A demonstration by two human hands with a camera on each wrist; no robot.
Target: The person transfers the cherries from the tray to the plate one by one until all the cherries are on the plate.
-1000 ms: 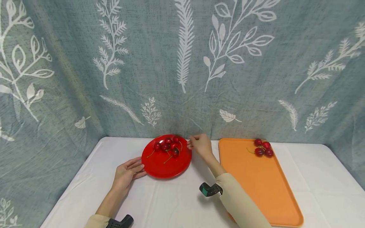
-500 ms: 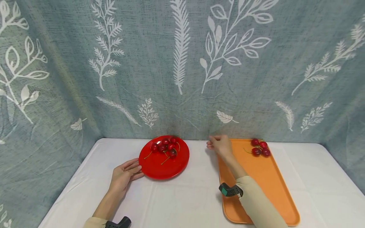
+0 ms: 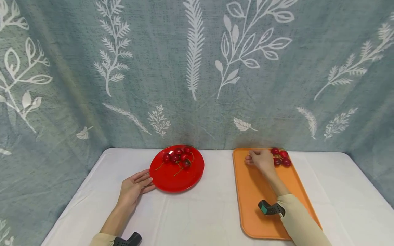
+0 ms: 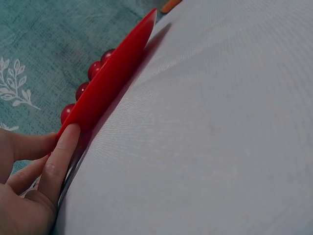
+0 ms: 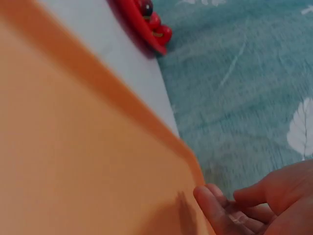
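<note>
A red plate bears several dark-red cherries with green stems, bunched toward its far side. At its left rim is my left hand. In the left wrist view, the fingers of that hand lie on both faces of the plate's edge, pinching it. My right hand is over the far left part of the orange tray, fingers loosely bent. Nothing shows between its thumb and fingers in the right wrist view. Just right of it, more cherries sit in the tray's far right corner, partly covered by the hand.
White cloth covers the table, with a strip of it between plate and tray. Behind rises a blue-green curtain with white leaf prints, close to the table's far edge. The tray has a raised rim.
My right hand has moved rightward from beside the plate's rim to over the tray. The left hand stays at the plate, and the cherries lie as before.
</note>
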